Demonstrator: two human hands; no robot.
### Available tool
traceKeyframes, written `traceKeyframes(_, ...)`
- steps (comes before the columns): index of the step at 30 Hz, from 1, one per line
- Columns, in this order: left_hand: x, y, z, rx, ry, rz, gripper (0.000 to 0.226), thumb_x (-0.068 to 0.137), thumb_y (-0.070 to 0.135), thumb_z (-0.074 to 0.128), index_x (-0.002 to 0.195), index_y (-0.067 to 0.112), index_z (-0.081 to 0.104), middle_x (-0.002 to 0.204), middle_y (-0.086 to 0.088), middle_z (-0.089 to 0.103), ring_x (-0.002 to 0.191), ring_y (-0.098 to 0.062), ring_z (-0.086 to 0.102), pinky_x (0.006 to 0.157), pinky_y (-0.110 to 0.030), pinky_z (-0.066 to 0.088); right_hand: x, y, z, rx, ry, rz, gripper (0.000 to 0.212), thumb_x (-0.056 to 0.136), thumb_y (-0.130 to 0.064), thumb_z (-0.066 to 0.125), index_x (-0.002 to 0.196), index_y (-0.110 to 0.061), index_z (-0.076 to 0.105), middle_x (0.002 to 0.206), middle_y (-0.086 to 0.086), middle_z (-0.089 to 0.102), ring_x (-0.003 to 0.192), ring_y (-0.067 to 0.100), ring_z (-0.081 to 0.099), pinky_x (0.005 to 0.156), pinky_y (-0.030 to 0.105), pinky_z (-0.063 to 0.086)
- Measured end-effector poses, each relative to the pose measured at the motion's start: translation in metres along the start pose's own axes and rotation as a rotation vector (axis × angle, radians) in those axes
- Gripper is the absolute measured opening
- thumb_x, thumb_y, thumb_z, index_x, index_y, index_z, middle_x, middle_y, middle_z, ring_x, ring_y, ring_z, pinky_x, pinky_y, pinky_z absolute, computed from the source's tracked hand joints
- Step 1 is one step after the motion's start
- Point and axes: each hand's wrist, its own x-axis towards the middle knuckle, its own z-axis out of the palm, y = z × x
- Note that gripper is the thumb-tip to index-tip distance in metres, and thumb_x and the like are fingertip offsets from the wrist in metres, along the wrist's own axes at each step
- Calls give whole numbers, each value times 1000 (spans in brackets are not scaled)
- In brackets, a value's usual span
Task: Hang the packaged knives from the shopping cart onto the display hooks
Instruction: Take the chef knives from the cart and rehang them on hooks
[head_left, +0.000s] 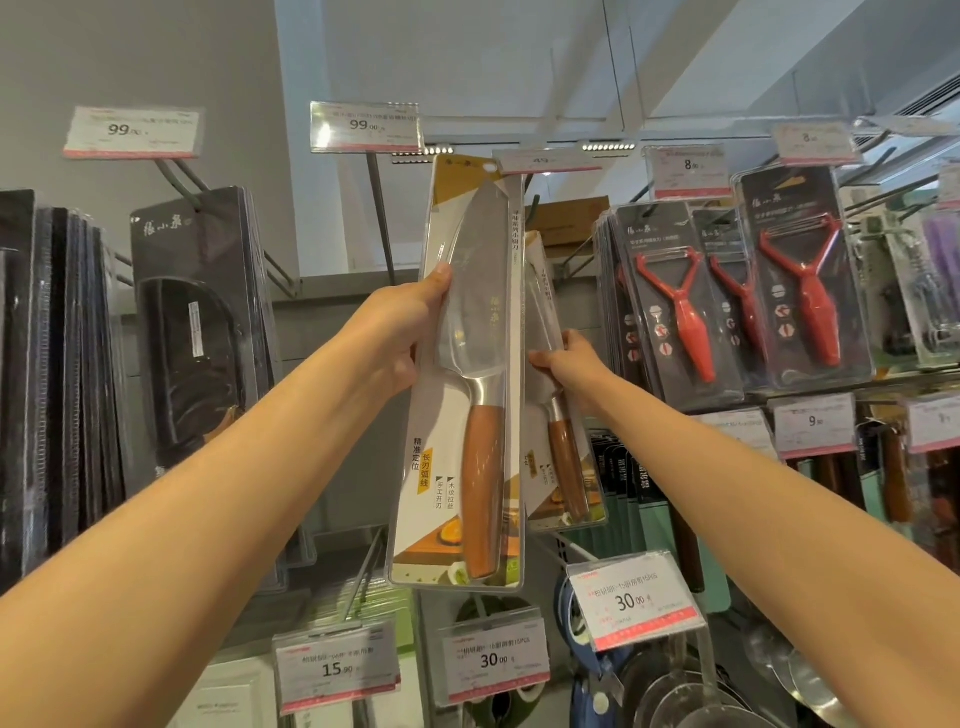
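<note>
The left hand (402, 332) is nearest, its thumb pressed on the clear front of a packaged knife (467, 384) and its fingers curled behind the left edge, clamping the pack upright. The card inside reads 精准定位 and 长刃弧线 beside the wooden handle, with a brand in brush script on the blade. The hang hole at the pack's top sits level with a price tag reading 49 (545, 162), but whether it is on the hook cannot be told.

The right hand (569, 361) pinches a second packaged knife (558, 415), thumb in front and fingers wrapped around its right edge. This pack hangs just behind and to the right of the first, partly hidden by it.

To the right, blister packs hold red peelers (810, 291) on black cards, under tags reading 8 and above one reading 9. To the left, black packs (202, 322) hang in rows beneath two tags (366, 127) reading 99.00. Lower down, tags read 15.90 (337, 670) and 30.00 (496, 660), with another 30.00 further right. Metal pans (691, 696) show at the bottom right.
</note>
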Motion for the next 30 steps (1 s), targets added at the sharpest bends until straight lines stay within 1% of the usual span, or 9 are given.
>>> traceKeyframes(6,3,-3,2,-22,-10,5,25,91,38,57,85,15,64,75,-1,69,68,-17,66,59,-32,54,0,-3,-3,-182,61,5,46,89,-11,61,131,-2,46,128,15,56,115,31,56,95,37,48)
traceKeyframes(8,3,-5,4,-40,-14,4,25,92,37,56,84,15,64,72,0,69,66,-16,65,57,-31,53,-8,-8,-5,-285,113,-21,55,90,-15,59,139,-2,39,134,16,52,120,30,52,97,37,45)
traceKeyframes(10,2,-6,5,-72,-20,1,24,93,36,56,83,15,64,71,0,68,65,-15,65,58,-30,54,-23,-16,-8,-288,223,-148,60,94,-20,54,145,-3,30,143,15,44,130,28,44,102,35,38)
traceKeyframes(12,3,-8,7,-88,-24,6,23,93,35,56,83,15,63,73,0,68,66,-15,65,61,-30,54,-44,-28,-9,-151,259,-303,51,98,-28,46,143,-6,36,141,10,46,129,23,45,104,33,35)
traceKeyframes(14,3,-9,10,-99,-29,6,23,93,34,55,83,15,63,77,-1,68,70,-16,65,65,-31,55,-64,-41,-9,74,93,-314,41,99,-36,40,130,-11,51,122,4,59,110,20,58,98,33,43)
traceKeyframes(17,4,-13,16,-117,-38,-6,24,94,36,54,90,15,64,83,-2,70,76,-18,67,66,-32,55,-85,-55,-8,278,-224,-134,41,94,-45,46,122,-18,58,98,-3,66,81,12,66,70,26,53)
traceKeyframes(20,5,-17,21,-131,-39,-15,29,94,37,54,105,13,65,90,-5,72,79,-20,69,61,-30,55,-94,-59,-8,410,-378,-81,33,94,-34,54,120,-15,60,99,-2,69,84,11,68,77,25,56)
traceKeyframes(27,14,-24,31,-133,-30,-32,25,94,35,54,104,14,63,93,-5,71,82,-22,69,73,-37,57,-98,-59,-13,355,-249,-153,27,96,-11,51,117,5,57,101,14,70,86,20,68,82,32,57)
traceKeyframes(30,19,-20,34,-88,-13,-16,34,91,27,54,120,9,56,102,-8,68,91,-25,67,86,-43,55,-99,-63,-17,329,-195,-203,12,95,-7,52,97,-1,63,80,5,70,66,10,69,61,21,56)
